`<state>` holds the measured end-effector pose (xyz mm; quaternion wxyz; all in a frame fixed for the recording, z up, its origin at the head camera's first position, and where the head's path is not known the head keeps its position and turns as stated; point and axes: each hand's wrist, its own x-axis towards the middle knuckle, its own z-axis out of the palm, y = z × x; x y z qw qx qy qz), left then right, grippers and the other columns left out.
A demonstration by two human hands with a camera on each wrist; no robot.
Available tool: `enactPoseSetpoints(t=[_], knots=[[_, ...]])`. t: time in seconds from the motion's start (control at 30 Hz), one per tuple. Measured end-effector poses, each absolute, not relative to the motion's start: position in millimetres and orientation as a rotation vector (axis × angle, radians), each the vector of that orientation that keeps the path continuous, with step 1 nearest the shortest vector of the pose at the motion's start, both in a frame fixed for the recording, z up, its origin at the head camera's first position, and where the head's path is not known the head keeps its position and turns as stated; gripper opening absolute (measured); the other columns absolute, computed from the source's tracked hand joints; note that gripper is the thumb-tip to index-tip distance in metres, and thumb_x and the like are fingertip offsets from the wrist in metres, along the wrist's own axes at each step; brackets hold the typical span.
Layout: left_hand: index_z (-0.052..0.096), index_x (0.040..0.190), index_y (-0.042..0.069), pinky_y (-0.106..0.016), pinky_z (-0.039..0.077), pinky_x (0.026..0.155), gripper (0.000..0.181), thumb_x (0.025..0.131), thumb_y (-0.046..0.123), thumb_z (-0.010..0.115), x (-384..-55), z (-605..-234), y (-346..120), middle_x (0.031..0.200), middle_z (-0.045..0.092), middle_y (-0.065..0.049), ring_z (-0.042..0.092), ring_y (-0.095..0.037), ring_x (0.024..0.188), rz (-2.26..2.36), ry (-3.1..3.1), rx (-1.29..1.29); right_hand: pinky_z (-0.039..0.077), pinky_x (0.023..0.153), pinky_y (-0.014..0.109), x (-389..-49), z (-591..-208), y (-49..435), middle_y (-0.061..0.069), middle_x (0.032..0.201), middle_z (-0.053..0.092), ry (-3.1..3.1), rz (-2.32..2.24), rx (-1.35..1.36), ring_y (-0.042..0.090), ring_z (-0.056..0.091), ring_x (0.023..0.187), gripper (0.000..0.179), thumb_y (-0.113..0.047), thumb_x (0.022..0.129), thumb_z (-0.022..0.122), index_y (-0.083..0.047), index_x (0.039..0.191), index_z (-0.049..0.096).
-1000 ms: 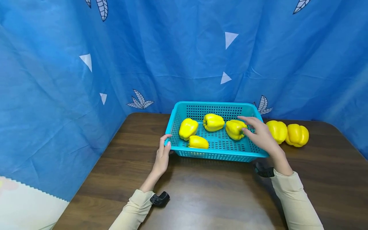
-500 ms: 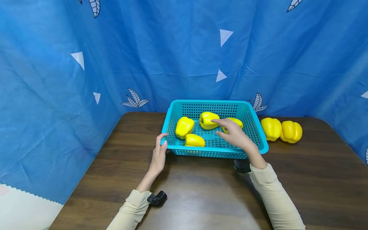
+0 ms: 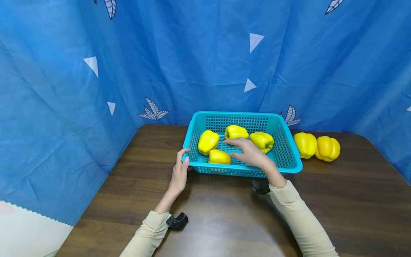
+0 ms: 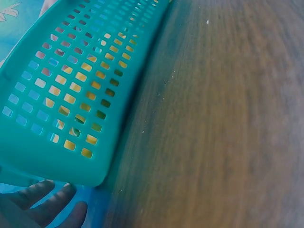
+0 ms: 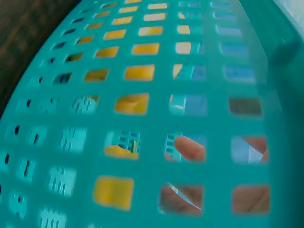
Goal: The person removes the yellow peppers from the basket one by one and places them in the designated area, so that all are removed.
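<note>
A turquoise plastic basket (image 3: pixel 247 171) sits at the back of the table, holding several yellow bell peppers. My left hand (image 3: pixel 179 175) grips its front left corner at the rim; some of that hand's fingers (image 4: pixel 52 202) show past the basket's end in the left wrist view. Inside the basket, my right hand (image 3: pixel 250 152) reaches over the front wall with thumb and fingers apart and nothing between them. Nearest its fingertips are the front pepper (image 3: pixel 219 157) and the back middle pepper (image 3: pixel 236 131). Another pepper (image 3: pixel 208 142) lies at the left, and one more (image 3: pixel 262 141) at the right.
Two more yellow bell peppers, a nearer one (image 3: pixel 305 145) and a farther one (image 3: pixel 328 148), lie on the wooden table (image 3: pixel 218 214) right of the basket. A blue patterned curtain (image 3: pixel 205 64) hangs close behind the basket and along the left.
My right hand has moved left, from beside the right pepper to over the middle of the basket, leaving that pepper uncovered. My left hand stays at the basket's corner.
</note>
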<state>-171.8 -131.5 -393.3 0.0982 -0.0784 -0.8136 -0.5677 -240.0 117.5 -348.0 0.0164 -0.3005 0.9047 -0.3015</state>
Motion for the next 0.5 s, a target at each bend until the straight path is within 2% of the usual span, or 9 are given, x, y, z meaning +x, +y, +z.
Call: enactPoseSetpoints(t=[0.17,0.37,0.5], knots=[[0.032,0.137,0.005,-0.059,0.045,0.093,0.039,0.1,0.017,0.029,-174.8,-396.6,-133.4,0.139,0.038,-0.025,0.045,-0.037,0.107,-1.678,-2.403,-0.239,0.047,0.095,0.048,-241.4,-348.4,107.4,0.013,0.135,0.053,2.786,-0.871,-0.924,0.033,0.05,0.12,0.044,-0.012,0.089,0.06,-0.01,0.133,0.052],[0.034,0.138,0.016,-0.055,0.047,0.092,0.039,0.101,0.027,0.03,-193.0,-425.5,-140.4,0.141,0.04,-0.015,0.047,-0.034,0.109,-1.666,-2.375,-0.253,0.046,0.097,0.047,-245.3,-349.7,97.3,0.011,0.135,0.054,2.747,-0.816,-0.93,0.032,0.049,0.122,0.044,-0.013,0.089,0.059,-0.011,0.133,0.052],[0.034,0.136,0.019,-0.054,0.048,0.09,0.039,0.101,0.032,0.028,-191.8,-427.4,-140.6,0.137,0.042,-0.015,0.047,-0.033,0.106,-1.649,-2.373,-0.257,0.043,0.101,0.047,-246.1,-350.6,92.6,0.009,0.135,0.055,2.713,-0.785,-0.938,0.031,0.048,0.125,0.043,-0.012,0.089,0.059,-0.011,0.132,0.053]])
